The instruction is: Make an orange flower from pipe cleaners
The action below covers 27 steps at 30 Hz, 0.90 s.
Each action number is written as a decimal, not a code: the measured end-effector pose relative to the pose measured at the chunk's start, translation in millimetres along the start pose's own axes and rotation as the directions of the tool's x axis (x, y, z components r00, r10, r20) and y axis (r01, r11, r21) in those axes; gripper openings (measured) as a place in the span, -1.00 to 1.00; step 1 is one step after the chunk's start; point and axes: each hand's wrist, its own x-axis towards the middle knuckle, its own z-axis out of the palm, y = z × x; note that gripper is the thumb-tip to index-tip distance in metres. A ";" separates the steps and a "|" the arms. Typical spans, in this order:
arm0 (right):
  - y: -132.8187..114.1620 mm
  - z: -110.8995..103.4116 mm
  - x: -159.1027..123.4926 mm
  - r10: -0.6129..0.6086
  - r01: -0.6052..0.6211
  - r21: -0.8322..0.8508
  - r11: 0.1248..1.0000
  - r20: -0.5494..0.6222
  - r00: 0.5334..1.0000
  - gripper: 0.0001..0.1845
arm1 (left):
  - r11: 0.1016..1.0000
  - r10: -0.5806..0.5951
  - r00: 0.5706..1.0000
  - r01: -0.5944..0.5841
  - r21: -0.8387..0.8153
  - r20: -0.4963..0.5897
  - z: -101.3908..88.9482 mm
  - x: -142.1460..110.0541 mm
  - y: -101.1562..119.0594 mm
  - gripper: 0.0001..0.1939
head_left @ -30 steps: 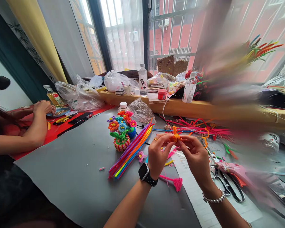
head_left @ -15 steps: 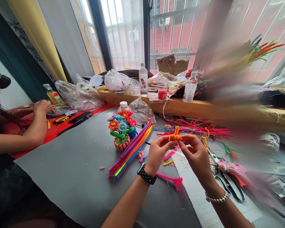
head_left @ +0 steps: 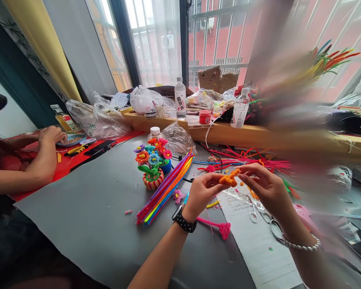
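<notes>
Above the table, my left hand (head_left: 200, 193) pinches an orange fuzzy pipe-cleaner piece (head_left: 228, 180) between thumb and fingers. My right hand (head_left: 266, 188) has its fingertips closed at the upper right end of that piece, where a short stem sticks out. Beneath the hands lies a pink pipe-cleaner flower on a stem (head_left: 224, 230). A bundle of colourful pipe cleaners (head_left: 165, 192) rests left of my left hand, with a small pink-purple flower (head_left: 178, 196) beside it. Scissors (head_left: 276, 229) lie partly hidden under my right wrist.
Pipe-cleaner flowers in a striped pot (head_left: 153, 179) stand mid-table. Behind them are a white-capped bottle (head_left: 155, 133) and crumpled plastic (head_left: 177, 138). Water bottles (head_left: 180, 100) line the wooden ledge (head_left: 156, 122). Another person's arm (head_left: 45, 160) rests at the left. The right side is blurred.
My right hand has moved right and turned. The orange piece has tilted, its stem now pointing up and right toward my right fingers. The left hand stays pinched on it.
</notes>
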 end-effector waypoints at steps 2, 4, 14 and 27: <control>-0.6 -0.8 -0.1 0.007 -0.007 -0.008 1.000 0.015 1.000 -0.79 | 1.000 0.008 1.000 -0.008 0.029 -0.005 -0.3 -0.3 -0.5 -0.70; -0.1 -1.5 -0.1 -0.002 0.002 -0.017 1.000 0.016 1.000 -0.80 | 0.998 0.018 1.000 -0.017 0.053 -0.011 -0.4 -0.5 -1.0 -0.70; -0.7 3.5 -1.8 0.021 -0.025 -0.062 0.998 -0.060 0.998 -0.80 | 0.995 0.047 0.999 -0.045 0.090 -0.020 -0.5 -1.6 -2.1 -0.72; 1.3 4.6 -0.1 0.150 -0.150 0.025 0.988 0.003 0.989 -0.65 | 0.991 0.079 0.997 -0.078 0.110 -0.005 1.2 -0.3 -2.9 -0.64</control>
